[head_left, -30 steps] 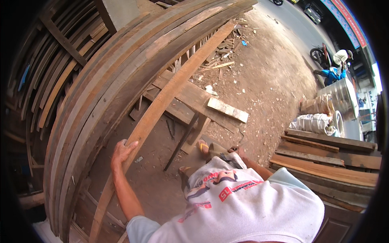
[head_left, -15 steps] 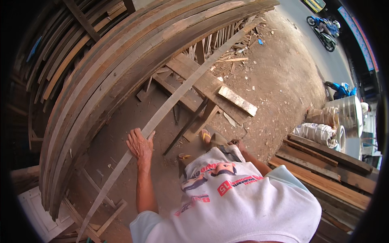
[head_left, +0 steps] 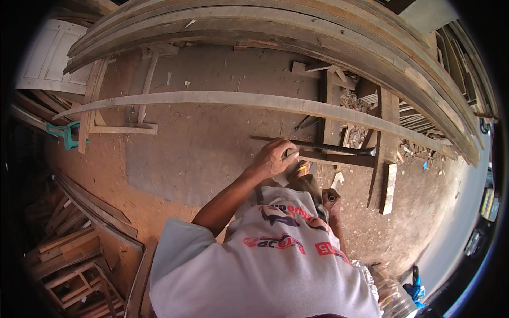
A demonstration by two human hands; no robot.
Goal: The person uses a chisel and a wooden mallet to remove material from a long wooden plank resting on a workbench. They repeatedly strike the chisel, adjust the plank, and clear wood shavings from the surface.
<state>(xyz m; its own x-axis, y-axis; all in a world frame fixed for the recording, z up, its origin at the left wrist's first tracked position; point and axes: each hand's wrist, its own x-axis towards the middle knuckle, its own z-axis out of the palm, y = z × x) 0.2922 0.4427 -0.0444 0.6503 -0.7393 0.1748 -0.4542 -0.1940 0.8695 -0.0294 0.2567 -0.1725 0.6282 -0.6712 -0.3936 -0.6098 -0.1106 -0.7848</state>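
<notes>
Roadside woodworking workshop | stacked long planks | wood scraps | road alongside

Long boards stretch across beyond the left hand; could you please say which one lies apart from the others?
It is the slim board nearest the left hand; floor shows between most of it and the other boards, which lie close together.

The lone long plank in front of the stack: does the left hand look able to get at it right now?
Probably yes: the left hand is near the lone long plank, with only a dark bar, seemingly lower, showing between them; depth is uncertain.
</notes>
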